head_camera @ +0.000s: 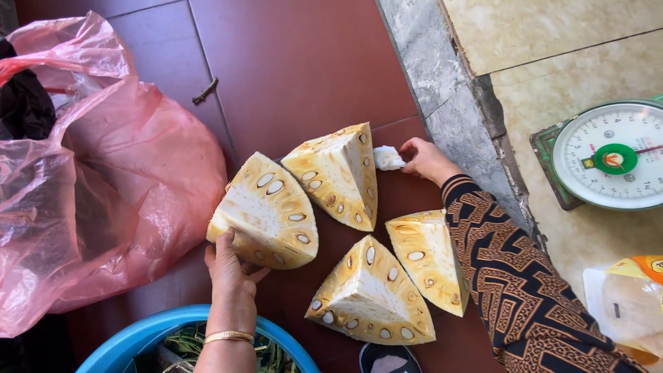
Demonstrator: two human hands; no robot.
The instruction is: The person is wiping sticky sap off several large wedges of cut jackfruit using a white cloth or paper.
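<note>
Four large wedge-shaped quarters of a cut jackfruit, pale yellow flesh studded with white seeds, lay cut faces up on the dark red tiled floor (297, 62). The left hand (231, 266), a gold bangle (228, 336) at its wrist, lay open with its fingers spread against the lower edge of the quarter at nine o'clock (266, 211), steadying it rather than clasping it. The right hand (425, 157), in a brown and black patterned sleeve (514, 276), was closed on a small white scrap of jackfruit core (387, 158) at one o'clock, just beside the quarter at twelve o'clock (338, 173). By my judgement, the work stood at trimming and clearing the core after quartering, and the next move would call for lifting the scrap clear while the other hand kept its wedge steady. The remaining quarters lay at five o'clock (369, 297) and four o'clock (428, 259), touching each other. A crumpled translucent pink plastic bag (117, 186) filled nine o'clock, a round blue plastic basin (131, 342) holding green trimmings sat at seven o'clock, a round white-dialled green kitchen scale (615, 155) stood at three o'clock on the cream tiled step, and a clear packet with an orange corner (628, 297) lay at four o'clock.
</note>
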